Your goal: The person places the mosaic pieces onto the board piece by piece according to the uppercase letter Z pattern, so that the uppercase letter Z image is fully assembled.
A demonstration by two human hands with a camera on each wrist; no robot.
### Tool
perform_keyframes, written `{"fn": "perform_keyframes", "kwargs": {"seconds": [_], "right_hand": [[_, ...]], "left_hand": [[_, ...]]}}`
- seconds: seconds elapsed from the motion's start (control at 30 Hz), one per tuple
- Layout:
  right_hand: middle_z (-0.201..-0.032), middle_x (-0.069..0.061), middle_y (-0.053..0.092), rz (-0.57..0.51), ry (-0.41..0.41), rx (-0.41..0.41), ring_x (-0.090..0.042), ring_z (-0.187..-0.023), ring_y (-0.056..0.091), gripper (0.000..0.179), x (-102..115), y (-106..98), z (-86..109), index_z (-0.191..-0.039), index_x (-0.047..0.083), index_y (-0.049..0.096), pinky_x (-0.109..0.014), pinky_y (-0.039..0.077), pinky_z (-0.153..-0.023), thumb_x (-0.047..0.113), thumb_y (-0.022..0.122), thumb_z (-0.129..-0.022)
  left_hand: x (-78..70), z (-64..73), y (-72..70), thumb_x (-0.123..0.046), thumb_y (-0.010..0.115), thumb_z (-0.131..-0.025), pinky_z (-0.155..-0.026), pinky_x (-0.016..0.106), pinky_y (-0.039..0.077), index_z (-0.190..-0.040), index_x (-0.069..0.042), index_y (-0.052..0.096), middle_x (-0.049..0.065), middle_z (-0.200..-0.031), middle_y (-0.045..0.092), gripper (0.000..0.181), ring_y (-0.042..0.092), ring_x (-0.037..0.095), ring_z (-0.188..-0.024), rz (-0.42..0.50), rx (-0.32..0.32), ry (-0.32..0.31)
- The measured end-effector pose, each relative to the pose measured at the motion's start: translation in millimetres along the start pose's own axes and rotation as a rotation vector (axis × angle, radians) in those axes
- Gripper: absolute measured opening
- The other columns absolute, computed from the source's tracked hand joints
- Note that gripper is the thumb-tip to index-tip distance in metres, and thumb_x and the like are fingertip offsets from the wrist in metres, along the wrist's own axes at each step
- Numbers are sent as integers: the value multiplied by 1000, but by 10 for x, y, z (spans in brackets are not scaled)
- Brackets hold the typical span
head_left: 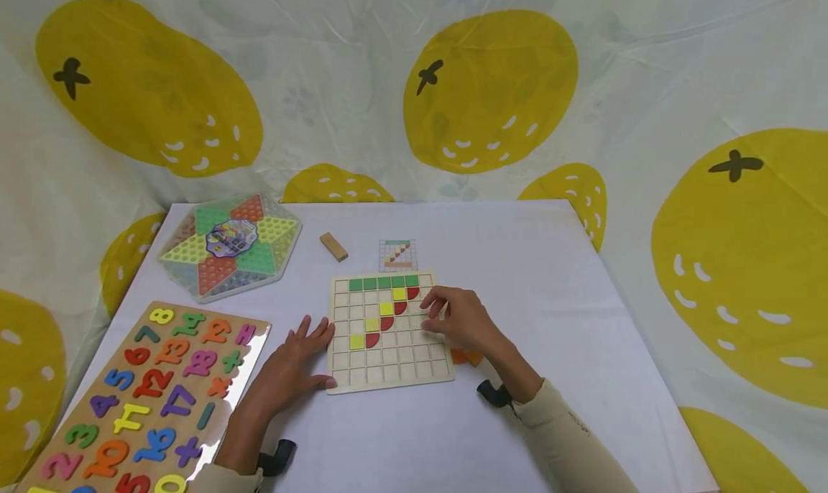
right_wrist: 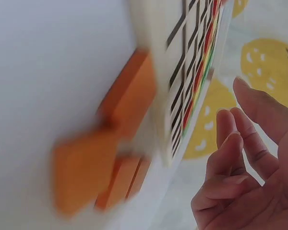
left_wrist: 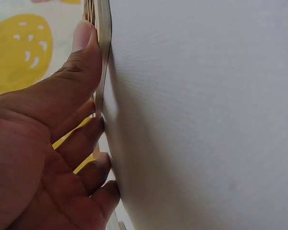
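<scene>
A wooden grid board (head_left: 414,356) lies on the table, carrying a row of green squares (head_left: 384,282) along its top. Below them, yellow squares (head_left: 386,309) and red quarter-round pieces (head_left: 387,324) step down to the left. With fingers spread, my left hand (head_left: 292,364) touches the board's left edge; the left wrist view shows thumb and fingertips against that edge (left_wrist: 104,43). My right hand (head_left: 462,319) hovers over the board's right side, its fingers loosely bent and nothing between them. Beside the board's lower right edge lie several orange pieces (right_wrist: 84,167), partly hidden in the head view.
Behind the board lies a printed pattern card (head_left: 397,256), with a small wooden block (head_left: 333,247) to its left. A hexagonal star-patterned game board (head_left: 231,245) sits at the back left. A number puzzle board (head_left: 257,335) occupies the front left.
</scene>
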State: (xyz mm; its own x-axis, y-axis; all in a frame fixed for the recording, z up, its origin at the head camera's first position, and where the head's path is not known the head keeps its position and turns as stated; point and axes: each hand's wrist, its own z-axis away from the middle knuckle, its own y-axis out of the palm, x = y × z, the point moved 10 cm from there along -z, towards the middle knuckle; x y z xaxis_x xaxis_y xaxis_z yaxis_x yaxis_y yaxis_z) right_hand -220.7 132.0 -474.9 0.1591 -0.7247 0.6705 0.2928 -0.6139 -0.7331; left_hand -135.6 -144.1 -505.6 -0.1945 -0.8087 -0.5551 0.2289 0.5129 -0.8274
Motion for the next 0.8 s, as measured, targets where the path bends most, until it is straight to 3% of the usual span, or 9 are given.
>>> {"fn": "perform_keyframes", "kwargs": {"seconds": [0.2,0.37,0.53,0.7,0.8], "right_hand": [[-92,4,71,-7,52,-17,-20,-74,57,28,-256,-235,80,-110,17,76,-27,49,-61,16,89,-86],[-100,0,75,32,73,-23,-19,-78,57,29,-444,-341,119,-110,18,78,-29,49,-69,13,90,-84],[-102,-3,74,80,122,9,-20,-81,57,31,-579,-345,154,-110,17,80,-30,47,-71,12,92,-81],[-101,-4,69,106,169,46,-22,-87,57,27,-663,-286,172,-106,19,80,-29,49,-56,12,92,-82],[-100,-3,68,108,172,45,-22,-90,58,25,-673,-270,165,-100,21,79,-29,49,-54,11,92,-82]], "left_hand": [[6,-12,23,-30,97,-72,-124,70,30,-158,-6,49,14,-167,42,101,24,50,-161,-8,8,-4],[19,-16,35,-30,97,-72,-125,69,29,-158,-7,48,13,-167,41,102,23,48,-161,-2,13,-13],[28,-12,33,-30,97,-72,-124,70,29,-159,-7,47,13,-168,40,102,22,48,-162,-1,16,-19],[27,-12,21,-29,97,-72,-124,70,30,-159,-7,47,13,-168,40,103,22,49,-161,0,9,-21],[24,-18,22,-29,98,-71,-126,68,29,-158,-6,47,14,-167,41,103,23,49,-161,-4,7,-17]]}}
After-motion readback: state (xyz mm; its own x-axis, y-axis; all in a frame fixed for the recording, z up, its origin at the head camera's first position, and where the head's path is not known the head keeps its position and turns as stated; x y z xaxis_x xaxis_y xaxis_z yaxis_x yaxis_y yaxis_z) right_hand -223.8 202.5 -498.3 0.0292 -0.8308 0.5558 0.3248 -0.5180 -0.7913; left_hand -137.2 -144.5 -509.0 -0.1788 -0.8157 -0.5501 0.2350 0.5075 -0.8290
